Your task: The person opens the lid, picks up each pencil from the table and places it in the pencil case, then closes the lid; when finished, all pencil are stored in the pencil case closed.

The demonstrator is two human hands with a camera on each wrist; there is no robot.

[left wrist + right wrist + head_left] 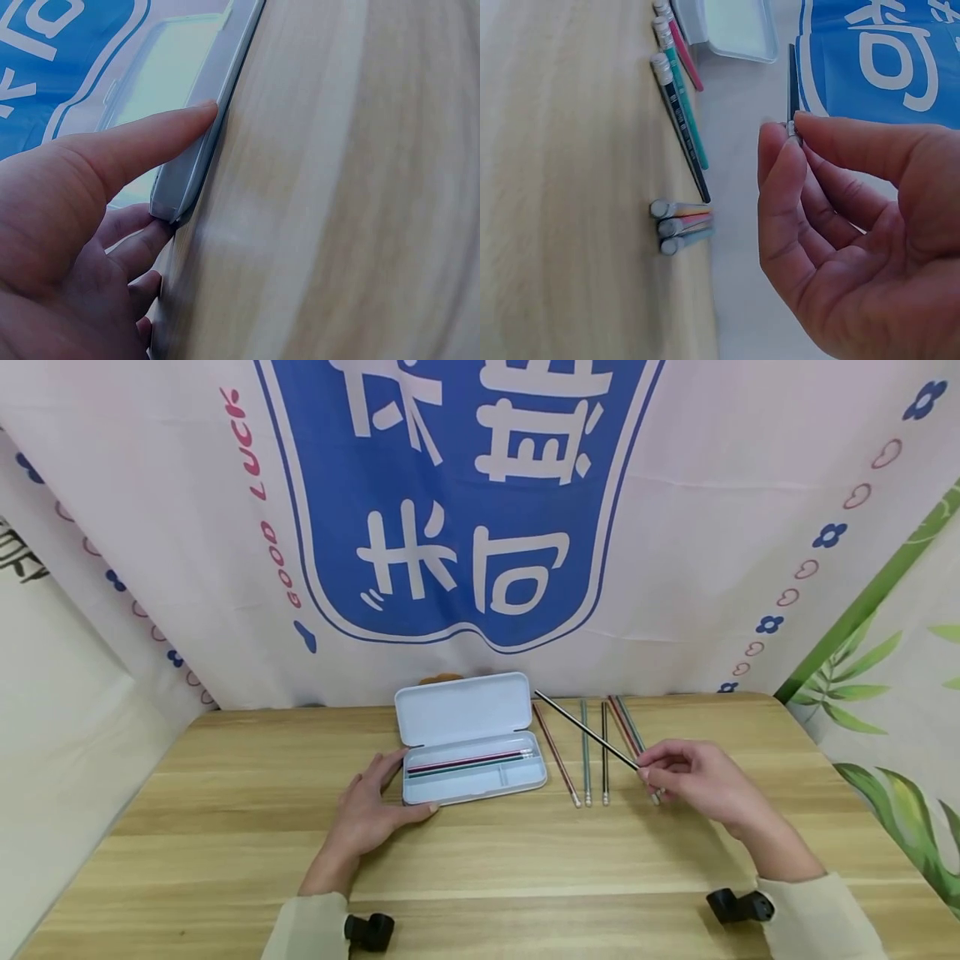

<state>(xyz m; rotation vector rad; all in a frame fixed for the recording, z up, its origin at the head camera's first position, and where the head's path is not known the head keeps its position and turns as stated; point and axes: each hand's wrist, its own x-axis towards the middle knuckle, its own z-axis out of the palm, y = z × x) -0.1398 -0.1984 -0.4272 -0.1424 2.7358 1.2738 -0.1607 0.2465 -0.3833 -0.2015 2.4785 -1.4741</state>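
A pale blue pencil case [462, 713] stands with its lid raised at the back of the table. Several pencils [465, 765] lie lengthwise inside it. My left hand [366, 817] holds the case's left end, the thumb along the front edge and fingers around the corner, as the left wrist view shows. To the right, my right hand [701, 781] pinches a black pencil [581, 725] near its eraser end between thumb and fingertips. That pencil is raised at a slant, its far end pointing left toward the lid, above the pencils on the table.
Right of the case, a red pencil [557, 755], a teal pencil [586, 753] and another black pencil [604, 755] lie side by side, erasers toward me. More pencils [682, 226] form a small bunch under my right hand. A printed cloth [675, 610] hangs behind the wooden table [525, 868].
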